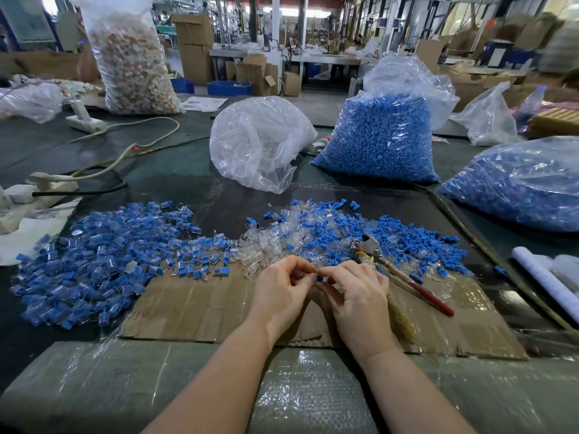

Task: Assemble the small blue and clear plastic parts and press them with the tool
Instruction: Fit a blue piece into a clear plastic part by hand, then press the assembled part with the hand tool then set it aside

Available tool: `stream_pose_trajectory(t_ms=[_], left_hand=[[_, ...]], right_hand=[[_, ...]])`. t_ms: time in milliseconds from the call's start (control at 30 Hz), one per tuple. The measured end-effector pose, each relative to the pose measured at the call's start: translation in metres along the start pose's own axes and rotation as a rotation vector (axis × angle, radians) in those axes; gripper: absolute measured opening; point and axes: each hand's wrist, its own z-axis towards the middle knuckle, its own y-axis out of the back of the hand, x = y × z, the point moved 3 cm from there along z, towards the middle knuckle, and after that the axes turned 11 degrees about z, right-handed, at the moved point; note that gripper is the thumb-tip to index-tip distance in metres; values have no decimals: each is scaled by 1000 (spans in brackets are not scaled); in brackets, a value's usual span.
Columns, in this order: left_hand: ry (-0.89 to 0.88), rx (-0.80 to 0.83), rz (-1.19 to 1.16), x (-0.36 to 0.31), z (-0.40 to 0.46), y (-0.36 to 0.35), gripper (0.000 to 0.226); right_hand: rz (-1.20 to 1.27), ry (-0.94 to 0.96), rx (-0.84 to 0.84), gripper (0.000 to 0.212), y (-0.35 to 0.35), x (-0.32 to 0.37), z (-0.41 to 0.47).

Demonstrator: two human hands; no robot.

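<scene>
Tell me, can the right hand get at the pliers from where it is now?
Probably yes. The pliers lie on the cardboard just right of the right hand, with nothing over them. But that hand and the left hand are pinching a small blue part, so it must let go first.

You have two hands in view, your left hand (279, 292) and your right hand (360, 296), fingertips meeting over one small blue part (319, 278). Just beyond your right hand lies one pressing tool (404, 274) with two long handles. Left of your left hand spreads one heap of assembled blue-and-clear pieces (103, 258), too many to count; ahead of your fingers sits one mixed scatter of loose clear shells (266, 245) and loose blue plugs (416, 242), also uncountable. Far beyond your hands stand two bags of blue parts (379, 142) (520, 189), one bag of clear parts (257, 142), and one tall bag of pale mixed pieces (134, 57). Under your wrists lies one cardboard sheet (194, 305).
</scene>
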Motion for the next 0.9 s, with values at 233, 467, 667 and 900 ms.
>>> stream_pose_trajectory(t_ms=[233,467,667,900], left_hand=[[5,-1,-1,0,0,0,13],[63,-16,-97,1,1,1,17],[69,-21,-97,1,2,2,13],[123,-16,-168,-1,5,4,8]], right_hand=[[-4,6,12,26,0,1,0],[-81,-114,-200,26,23,-4,4],[-551,-660,304,79,47,-38,9],[-589,-557,280,47,54,-34,13]])
